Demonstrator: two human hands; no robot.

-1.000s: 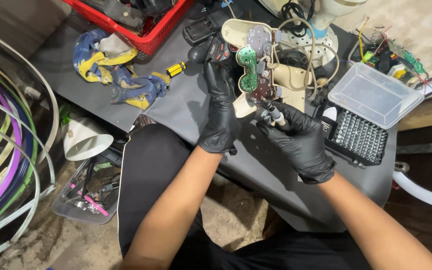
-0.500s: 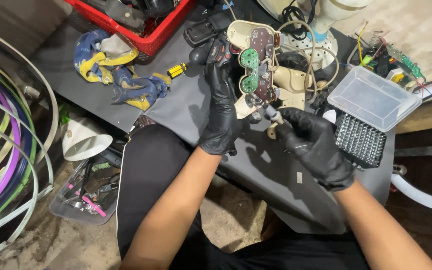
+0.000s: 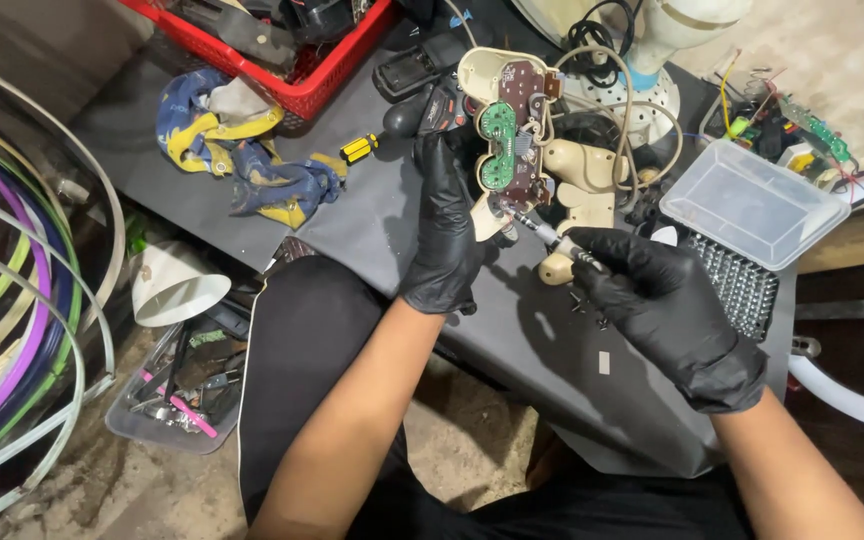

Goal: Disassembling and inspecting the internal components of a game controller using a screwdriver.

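Observation:
My left hand (image 3: 447, 225), in a black glove, grips an opened cream game controller shell (image 3: 492, 85) with a brown and green circuit board (image 3: 512, 135) showing, held upright over the grey table (image 3: 392, 220). My right hand (image 3: 667, 310), also gloved in black, holds a small precision screwdriver (image 3: 547, 230). Its tip touches the lower part of the circuit board. A second cream shell half (image 3: 577, 170) lies on the table just behind the board, with a cream cable looping over it.
A clear plastic lidded box (image 3: 752, 200) sits over a black bit tray (image 3: 737, 285) at right. A red basket (image 3: 292, 50), a blue-yellow rag (image 3: 242, 150) and a yellow-black screwdriver (image 3: 377, 140) lie at left. Coloured hoops (image 3: 2, 300) stand far left. Loose screws (image 3: 587, 305) lie by my right hand.
My right hand has drawn back to the right and lower, so the screwdriver now reaches the board at a slant. The controller has stayed in my left hand.

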